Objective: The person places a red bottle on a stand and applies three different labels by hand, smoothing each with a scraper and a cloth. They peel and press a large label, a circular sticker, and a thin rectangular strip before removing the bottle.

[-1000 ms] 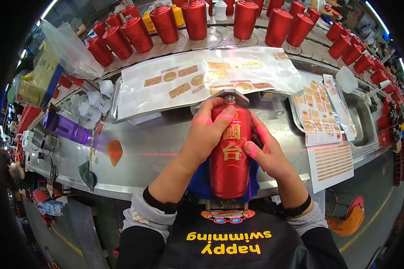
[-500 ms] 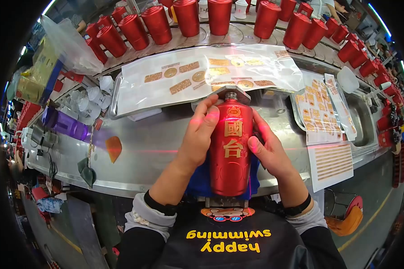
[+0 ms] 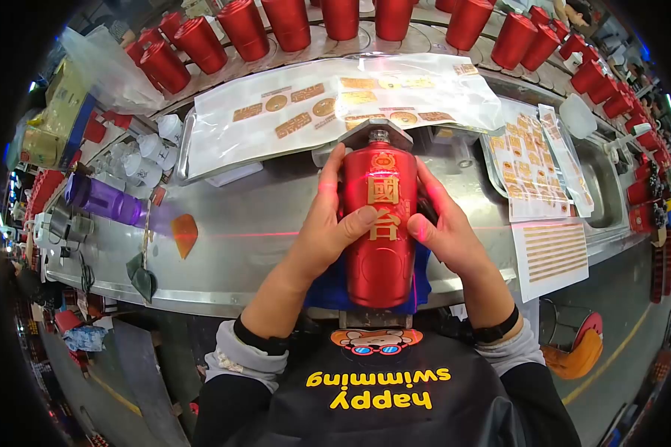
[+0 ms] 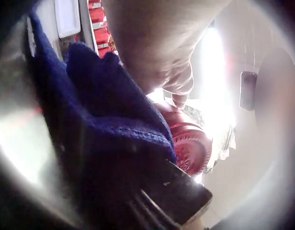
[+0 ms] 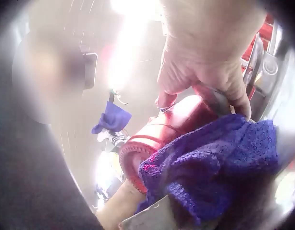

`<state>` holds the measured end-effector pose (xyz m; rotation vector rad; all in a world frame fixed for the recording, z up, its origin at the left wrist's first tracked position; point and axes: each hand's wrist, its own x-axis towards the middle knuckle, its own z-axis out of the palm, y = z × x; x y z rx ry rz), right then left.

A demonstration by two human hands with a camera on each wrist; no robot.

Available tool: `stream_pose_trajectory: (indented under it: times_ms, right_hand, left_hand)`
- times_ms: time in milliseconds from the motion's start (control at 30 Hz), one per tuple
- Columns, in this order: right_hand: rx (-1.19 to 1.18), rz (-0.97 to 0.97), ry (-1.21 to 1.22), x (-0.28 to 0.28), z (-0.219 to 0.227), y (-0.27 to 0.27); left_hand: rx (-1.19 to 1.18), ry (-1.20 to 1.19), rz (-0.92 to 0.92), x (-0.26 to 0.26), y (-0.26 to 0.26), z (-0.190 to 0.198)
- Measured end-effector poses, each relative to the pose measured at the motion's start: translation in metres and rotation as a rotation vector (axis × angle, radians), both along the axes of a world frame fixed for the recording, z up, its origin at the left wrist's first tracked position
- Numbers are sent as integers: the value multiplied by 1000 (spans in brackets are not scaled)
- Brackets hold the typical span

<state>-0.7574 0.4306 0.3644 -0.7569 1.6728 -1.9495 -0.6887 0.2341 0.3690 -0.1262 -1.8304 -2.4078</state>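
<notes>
A red bottle (image 3: pixel 380 268) with gold characters lies face up in the head view, its neck pointing away from the person. The left hand (image 3: pixel 323 231) holds its left side, thumb over the lower gold character and fingers along the edge. On the other side the right hand (image 3: pixel 455 237) grips it, thumb tip at the front edge; the right wrist view shows this hand over the bottle's side. Under the bottle is a blue cloth (image 5: pixel 210 158), with a grey metal plate (image 3: pixel 395 135) behind the neck. Fingers beneath the bottle are hidden.
A tray holds a white sheet (image 3: pixel 238 145) of gold decals behind the bottle. More decal sheets (image 3: pixel 533 171) lie right, near a sink (image 3: pixel 600 186). A purple bottle (image 3: pixel 104 200) and an orange scraper (image 3: pixel 185 235) lie left. Red bottles (image 3: pixel 395 18) line the curved conveyor (image 3: pixel 425 52).
The left thumb lifted off near the bottle's shoulder and now rests lower, on the second character. The right hand has stayed on its side. Red bottles on the conveyor have moved right.
</notes>
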Motion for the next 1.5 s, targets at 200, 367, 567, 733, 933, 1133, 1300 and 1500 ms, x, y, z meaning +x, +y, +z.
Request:
stream_pose_trajectory:
  times_ms: [200, 367, 567, 733, 933, 1133, 1300, 1500]
  right_hand:
    - [74, 0, 26, 1, 4, -1]
    - [52, 7, 5, 1, 7, 0]
    - [37, 29, 39, -1, 3, 2]
    - [52, 12, 94, -1, -4, 5]
    - [313, -365, 548, -23, 47, 21]
    - [345, -173, 879, -77, 86, -25]
    - [323, -293, 692, -70, 81, -13]
    - [299, -49, 539, -49, 82, -4]
  left_hand:
    - [-18, -11, -2, 8, 7, 7]
    - [-364, 148, 122, 9, 0, -10]
    - [-1262, 702, 99, 28, -7, 23]
    - [-1384, 790, 58, -12, -22, 39]
    - [-1406, 775, 233, -7, -18, 36]
    - [-1380, 778, 248, 14, -15, 29]
    - [-1392, 809, 210, -15, -31, 38]
    - [-1054, 528, 419, -15, -31, 9]
